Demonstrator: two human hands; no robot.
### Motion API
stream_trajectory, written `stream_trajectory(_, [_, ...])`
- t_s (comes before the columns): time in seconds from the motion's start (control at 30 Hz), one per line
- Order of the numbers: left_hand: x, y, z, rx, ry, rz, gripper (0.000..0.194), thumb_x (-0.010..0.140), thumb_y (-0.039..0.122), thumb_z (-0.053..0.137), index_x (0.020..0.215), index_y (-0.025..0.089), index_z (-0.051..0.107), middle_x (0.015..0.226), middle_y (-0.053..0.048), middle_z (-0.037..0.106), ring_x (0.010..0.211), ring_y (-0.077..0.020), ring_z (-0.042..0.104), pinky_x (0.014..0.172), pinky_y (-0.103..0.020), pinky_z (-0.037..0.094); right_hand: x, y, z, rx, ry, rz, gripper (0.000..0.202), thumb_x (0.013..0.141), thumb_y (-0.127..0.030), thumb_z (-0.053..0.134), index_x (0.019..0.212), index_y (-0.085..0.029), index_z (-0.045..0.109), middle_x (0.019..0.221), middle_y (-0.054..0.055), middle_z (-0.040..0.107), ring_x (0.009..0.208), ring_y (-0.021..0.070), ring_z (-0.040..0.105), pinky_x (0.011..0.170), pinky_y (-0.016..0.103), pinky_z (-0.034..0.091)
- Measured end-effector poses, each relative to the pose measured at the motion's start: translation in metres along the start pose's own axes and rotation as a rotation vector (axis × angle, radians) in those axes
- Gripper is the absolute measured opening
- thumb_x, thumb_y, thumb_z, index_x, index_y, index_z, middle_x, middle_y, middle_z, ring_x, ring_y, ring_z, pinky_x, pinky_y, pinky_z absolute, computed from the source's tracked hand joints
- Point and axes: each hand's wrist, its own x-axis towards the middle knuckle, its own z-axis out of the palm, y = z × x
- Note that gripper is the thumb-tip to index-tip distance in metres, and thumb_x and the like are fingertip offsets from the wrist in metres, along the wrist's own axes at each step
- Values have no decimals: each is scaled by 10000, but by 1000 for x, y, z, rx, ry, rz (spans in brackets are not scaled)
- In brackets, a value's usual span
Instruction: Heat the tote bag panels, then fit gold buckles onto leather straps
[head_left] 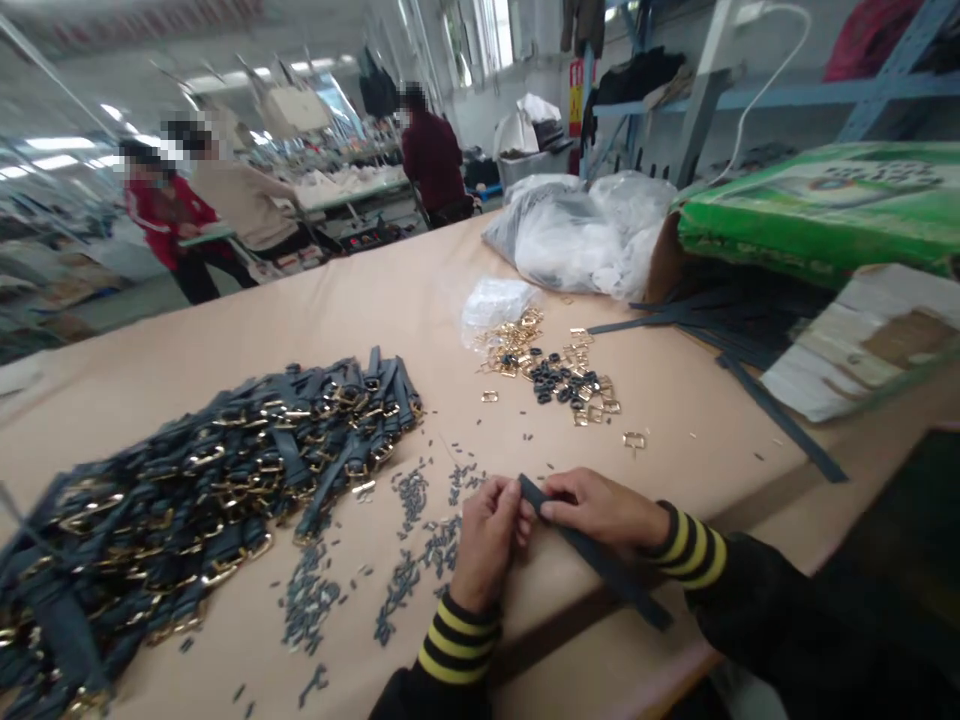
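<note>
A dark strap (600,560) slants from between my hands down over the table's front edge. My right hand (600,505) pinches it near its upper end, thumb on top. My left hand (489,535) is closed at the tip of the strap, thumb against the fingers; whatever it holds there is too small to make out. Small dark pieces (401,590) lie scattered just left of my left hand. Beyond my hands are gold buckles (592,412) and a cluster of black rings (559,380).
A large heap of dark straps with gold buckles (225,480) covers the table's left side. Clear plastic bags (570,235), a green box (817,205) and loose dark strips (784,415) lie at the back right. Several people sit or stand in the background.
</note>
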Motion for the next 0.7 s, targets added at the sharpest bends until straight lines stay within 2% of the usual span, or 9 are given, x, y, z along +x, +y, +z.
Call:
stream_trajectory(0.1, [3,-3,-3,-69,47,-14,281,754,420,571,693,159,487,513,61,507,376,-45,414,362,-151,324,-3,11,2,321,-49,106,191,795,-289,518,806,-109,579,611,-37,436,533,83,373,490,193,303])
stream_trajectory(0.17, [4,-3,-4,-117,40,-25,264,753,400,577,693,162,481,513,63,509,376,-47,418,356,-151,327,-5,15,2,434,-59,164,242,771,-321,554,868,-103,594,620,-37,449,515,74,362,464,184,286])
stream_trajectory(0.47, [6,-2,-4,-142,44,-47,260,733,384,596,696,150,491,532,49,526,393,-49,454,366,-149,347,-5,14,-2,544,-48,214,224,727,-299,600,835,-104,623,565,-56,466,456,47,354,421,166,263])
stream_trajectory(0.57, [7,0,-2,-157,60,-55,252,721,365,606,690,144,488,532,46,523,394,-48,454,363,-145,349,-5,14,-1,575,-56,254,200,729,-296,606,776,-102,606,534,-55,494,424,42,393,397,150,298])
stream_trajectory(0.7, [9,3,-1,-219,122,-69,235,716,336,610,698,152,465,513,65,492,385,-46,441,357,-139,348,-8,12,1,649,-220,339,220,701,-301,643,711,-98,560,603,10,620,477,88,560,413,153,422])
